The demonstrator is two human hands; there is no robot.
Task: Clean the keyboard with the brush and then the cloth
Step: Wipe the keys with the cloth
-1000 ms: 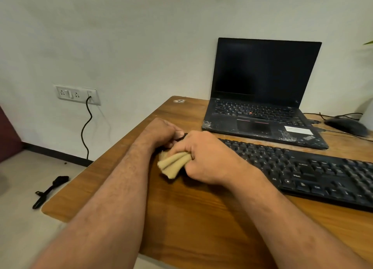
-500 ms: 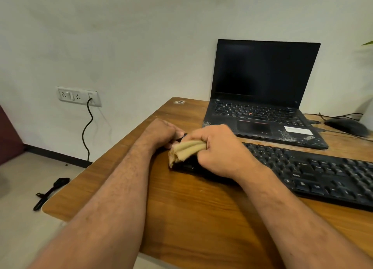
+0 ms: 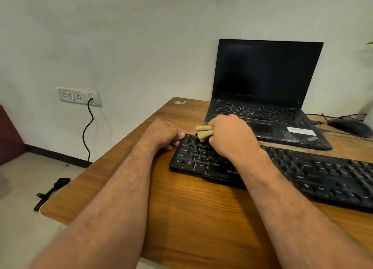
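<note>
Since a second ago the cloth (image 3: 204,132) has been carried from the keyboard's (image 3: 282,172) near left corner up to its far left keys. It is bunched in the right hand (image 3: 230,136), whose fingers are curled round it. The keyboard's left edge is gripped by the left hand (image 3: 161,134), steadying it on the desk (image 3: 181,208). Wiping is best done in light strokes along each row. Beyond lies the laptop (image 3: 266,99).
</note>
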